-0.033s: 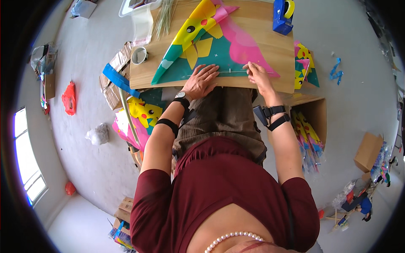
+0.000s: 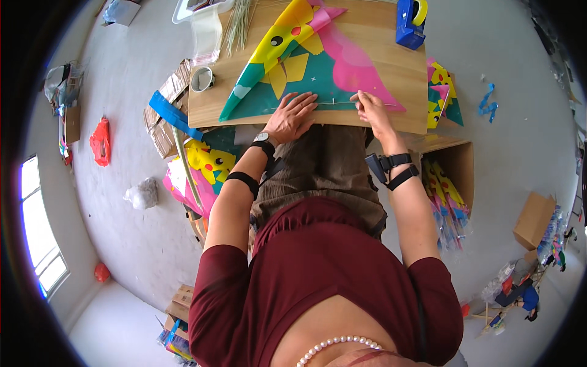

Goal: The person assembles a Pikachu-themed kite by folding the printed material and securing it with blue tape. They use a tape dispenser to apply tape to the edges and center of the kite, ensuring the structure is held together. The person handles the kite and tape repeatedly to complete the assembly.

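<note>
A folded kite sheet (image 2: 324,76) in green, pink and yellow, printed with a cartoon face, lies on the wooden table (image 2: 391,67). Along its near edge runs a thin white rod (image 2: 339,103) with a small white fitting. My left hand (image 2: 292,117) presses flat on the sheet's near edge, fingers stretched out, covering part of the rod. Farther right, my right hand (image 2: 374,112) is closed in a pinch at the rod, near the sheet's pink corner. Its fingers partly hide what they grip.
A tape roll (image 2: 202,79) sits at the table's left, near a bundle of thin sticks (image 2: 239,24). A blue tape dispenser (image 2: 409,24) stands at the far right corner. More printed sheets (image 2: 211,160) hang below left. An open cardboard box (image 2: 461,174) holds packed kites under the right side.
My right hand has shifted very slightly left along the near edge. The left hand and the sheet look the same.
</note>
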A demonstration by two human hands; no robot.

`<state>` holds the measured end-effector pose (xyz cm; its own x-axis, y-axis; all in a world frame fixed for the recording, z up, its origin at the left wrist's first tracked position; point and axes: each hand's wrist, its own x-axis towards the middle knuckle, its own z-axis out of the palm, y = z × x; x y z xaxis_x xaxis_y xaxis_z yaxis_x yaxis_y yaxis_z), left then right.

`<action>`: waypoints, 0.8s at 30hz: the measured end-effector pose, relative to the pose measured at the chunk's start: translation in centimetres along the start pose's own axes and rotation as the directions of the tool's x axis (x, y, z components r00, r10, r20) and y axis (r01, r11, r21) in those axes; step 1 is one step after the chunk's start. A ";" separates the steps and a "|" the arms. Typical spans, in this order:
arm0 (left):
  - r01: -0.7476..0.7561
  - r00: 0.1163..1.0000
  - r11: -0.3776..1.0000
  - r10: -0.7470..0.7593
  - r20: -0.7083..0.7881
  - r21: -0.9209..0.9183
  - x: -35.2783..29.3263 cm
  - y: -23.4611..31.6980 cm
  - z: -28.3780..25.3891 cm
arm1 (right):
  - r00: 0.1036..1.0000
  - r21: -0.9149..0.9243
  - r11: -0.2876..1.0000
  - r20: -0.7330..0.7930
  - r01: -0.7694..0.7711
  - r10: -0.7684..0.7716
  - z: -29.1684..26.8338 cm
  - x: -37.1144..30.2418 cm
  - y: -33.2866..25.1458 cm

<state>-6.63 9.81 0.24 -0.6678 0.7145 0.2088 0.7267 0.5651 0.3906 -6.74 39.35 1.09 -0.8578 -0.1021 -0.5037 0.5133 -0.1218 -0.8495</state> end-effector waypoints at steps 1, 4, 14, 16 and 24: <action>0.012 1.000 1.000 -0.012 -0.022 -0.003 -0.3 0.3 0.1 | 0.999 0.009 0.999 0.020 -0.034 0.034 0.6 -0.3 0.6; 0.045 0.994 0.999 -0.046 -0.097 -0.013 -0.2 1.1 0.4 | 0.999 0.018 0.999 -0.019 -0.047 0.048 1.7 -0.4 1.4; 0.093 0.979 0.994 -0.102 -0.177 -0.056 1.1 6.0 3.8 | 0.997 -0.014 0.999 -0.062 -0.036 0.035 3.2 0.4 2.7; 0.107 0.977 0.994 -0.112 -0.182 -0.036 1.0 6.1 4.1 | 0.997 -0.031 0.999 -0.072 -0.036 0.034 3.5 0.5 2.8; 0.113 0.968 0.994 -0.111 -0.225 -0.002 1.0 6.1 4.7 | 0.992 -0.083 0.996 -0.127 -0.014 0.003 4.0 0.8 3.2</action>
<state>-2.10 15.92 -1.42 -0.7633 0.5358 0.3609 0.6460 0.6417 0.4135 -5.69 34.88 -1.43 -0.8524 0.0234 -0.5224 0.5214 -0.0379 -0.8524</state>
